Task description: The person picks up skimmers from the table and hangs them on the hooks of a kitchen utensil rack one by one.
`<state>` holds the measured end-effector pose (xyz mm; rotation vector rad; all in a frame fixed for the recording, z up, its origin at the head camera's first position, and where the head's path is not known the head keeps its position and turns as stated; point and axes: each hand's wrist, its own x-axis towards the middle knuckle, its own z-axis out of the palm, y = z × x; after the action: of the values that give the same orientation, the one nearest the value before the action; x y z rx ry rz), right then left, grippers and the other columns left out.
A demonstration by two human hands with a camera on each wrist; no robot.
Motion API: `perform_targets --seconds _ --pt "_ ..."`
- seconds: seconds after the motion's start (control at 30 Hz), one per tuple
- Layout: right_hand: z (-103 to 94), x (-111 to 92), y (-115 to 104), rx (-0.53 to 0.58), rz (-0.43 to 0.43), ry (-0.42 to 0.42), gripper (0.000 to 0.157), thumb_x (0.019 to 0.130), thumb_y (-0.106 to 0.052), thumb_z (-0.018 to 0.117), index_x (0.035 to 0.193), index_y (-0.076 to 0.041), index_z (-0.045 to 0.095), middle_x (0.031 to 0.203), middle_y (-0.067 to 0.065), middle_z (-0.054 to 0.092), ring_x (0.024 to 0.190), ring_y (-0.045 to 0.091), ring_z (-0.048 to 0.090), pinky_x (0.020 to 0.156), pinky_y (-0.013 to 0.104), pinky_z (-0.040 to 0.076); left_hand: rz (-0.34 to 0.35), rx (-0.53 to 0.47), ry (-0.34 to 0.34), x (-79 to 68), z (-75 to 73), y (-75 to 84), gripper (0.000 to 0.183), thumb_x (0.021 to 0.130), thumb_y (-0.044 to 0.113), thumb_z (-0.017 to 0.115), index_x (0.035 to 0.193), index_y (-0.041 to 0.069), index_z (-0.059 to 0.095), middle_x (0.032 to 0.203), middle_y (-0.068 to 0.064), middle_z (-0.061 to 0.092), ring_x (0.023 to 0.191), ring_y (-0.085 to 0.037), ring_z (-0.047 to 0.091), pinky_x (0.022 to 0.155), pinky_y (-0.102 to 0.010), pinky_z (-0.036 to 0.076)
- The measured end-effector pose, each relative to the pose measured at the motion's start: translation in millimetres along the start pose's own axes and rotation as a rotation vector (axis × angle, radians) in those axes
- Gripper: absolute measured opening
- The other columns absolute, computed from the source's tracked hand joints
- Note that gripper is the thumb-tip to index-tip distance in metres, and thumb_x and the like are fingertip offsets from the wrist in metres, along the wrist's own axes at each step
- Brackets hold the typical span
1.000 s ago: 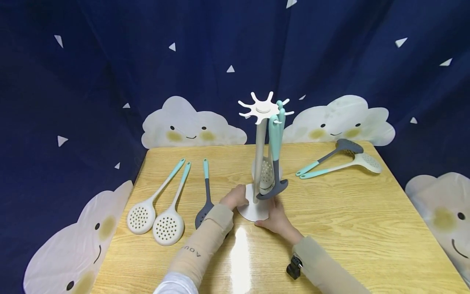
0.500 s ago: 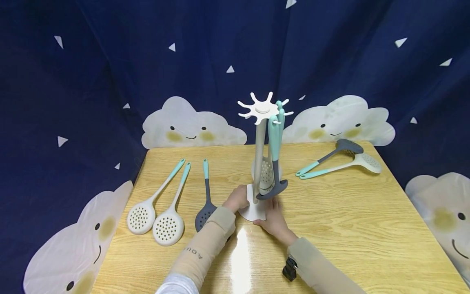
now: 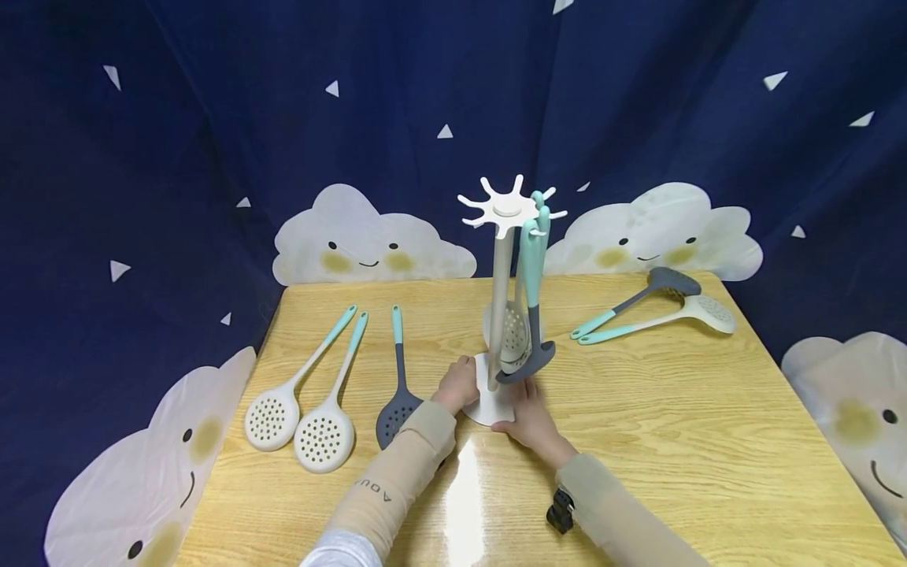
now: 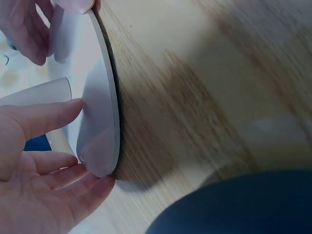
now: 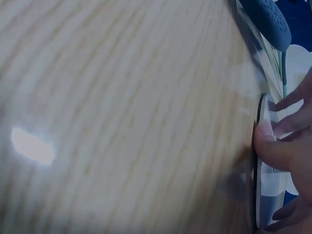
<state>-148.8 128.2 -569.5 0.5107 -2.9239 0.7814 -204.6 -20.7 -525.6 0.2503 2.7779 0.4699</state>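
A white utensil stand (image 3: 500,307) is upright on the table, with a round base and a crown of prongs. My left hand (image 3: 458,385) grips the base's left edge; in the left wrist view its thumb lies over the base and its fingertips meet the rim. On the other side my right hand (image 3: 534,425) holds the base, thumb at the front rim. From the stand's right side hang mint-handled utensils: a dark grey-headed one (image 3: 531,358) seen edge-on, and behind it a white perforated skimmer (image 3: 515,327). Other hanging pieces are partly hidden.
Two white skimmers (image 3: 324,437) (image 3: 272,417) lie at left. A dark grey slotted spoon (image 3: 398,413) lies beside my left forearm, which partly covers it. At back right, a grey utensil (image 3: 671,279) and a white skimmer (image 3: 711,313) overlap on the wooden table (image 3: 673,441).
The stand has turned slightly: its back prongs have shifted left and the front hanging utensil a little right. Both hands stay on the base; the right wrist has moved slightly left.
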Motion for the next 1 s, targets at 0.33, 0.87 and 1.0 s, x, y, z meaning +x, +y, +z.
perform_targets --seconds 0.33,0.87,1.0 --pt "-4.2 7.8 8.5 -0.036 -0.006 -0.105 0.109 0.061 -0.034 0.081 0.134 0.020 0.019 0.138 0.038 0.023 0.127 0.050 0.024 0.103 0.054 0.024 -0.066 -0.009 -0.008 -4.0 1.4 5.4 0.056 0.077 0.007 0.063 0.128 -0.007 0.043 0.124 -0.015 0.042 0.110 -0.031 0.044 0.074 -0.041 0.051" --pt "-27.4 22.3 22.5 -0.006 -0.104 -0.322 0.106 0.065 -0.030 0.078 0.135 0.019 0.016 0.140 0.038 0.016 0.130 0.048 0.018 0.106 0.052 0.020 -0.103 0.084 0.011 -11.9 9.2 17.5 0.045 0.081 0.015 0.062 0.112 -0.015 0.050 0.111 -0.023 0.040 0.101 -0.032 0.043 0.067 -0.035 0.052" --pt "-30.4 26.2 27.7 -0.016 -0.117 -0.377 0.106 0.066 -0.030 0.076 0.137 0.017 0.014 0.142 0.036 0.013 0.131 0.047 0.016 0.106 0.050 0.020 -0.105 0.133 0.020 -16.3 10.9 23.0 0.042 0.084 0.017 0.059 0.111 -0.015 0.053 0.118 -0.030 0.038 0.105 -0.037 0.041 0.072 -0.038 0.052"
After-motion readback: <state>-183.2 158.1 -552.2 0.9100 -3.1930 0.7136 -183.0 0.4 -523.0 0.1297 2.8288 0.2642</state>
